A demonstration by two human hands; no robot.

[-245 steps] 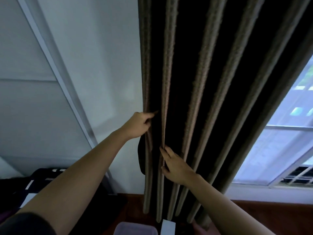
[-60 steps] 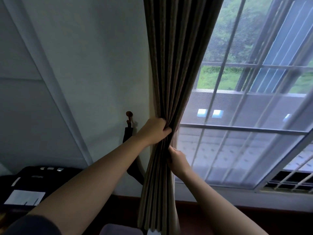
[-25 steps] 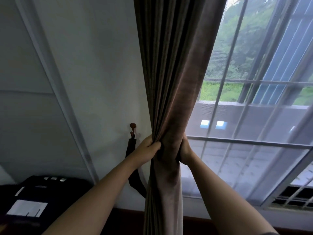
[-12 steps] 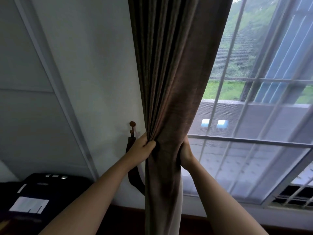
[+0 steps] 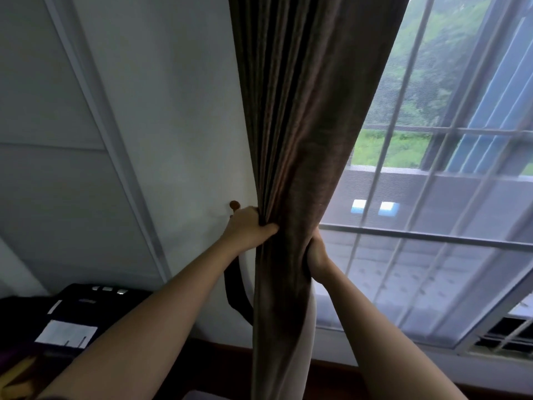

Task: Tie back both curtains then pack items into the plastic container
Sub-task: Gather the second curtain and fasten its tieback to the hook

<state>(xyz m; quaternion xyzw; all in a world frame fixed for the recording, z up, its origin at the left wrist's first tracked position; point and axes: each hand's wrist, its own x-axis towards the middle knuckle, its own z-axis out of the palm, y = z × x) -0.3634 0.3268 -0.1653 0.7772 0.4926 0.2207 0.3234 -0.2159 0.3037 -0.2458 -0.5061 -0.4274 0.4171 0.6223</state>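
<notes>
Curtain [image 5: 300, 140] sits bunched between your hands: left hand [image 5: 248, 229] and right hand [image 5: 315, 252] both squeeze it tight.

Dark brown curtain [image 5: 302, 125], white wall [image 5: 173, 96], black tieback strap [image 5: 233, 287], brown hook knob [image 5: 234, 204]

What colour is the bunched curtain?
Plain dark brown: the pleated fabric curtain shows best in head view.

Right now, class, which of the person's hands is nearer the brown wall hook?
Left. The left hand grips the curtain just below and beside the hook; the right hand grips the curtain's opposite side, farther from the hook.
</notes>
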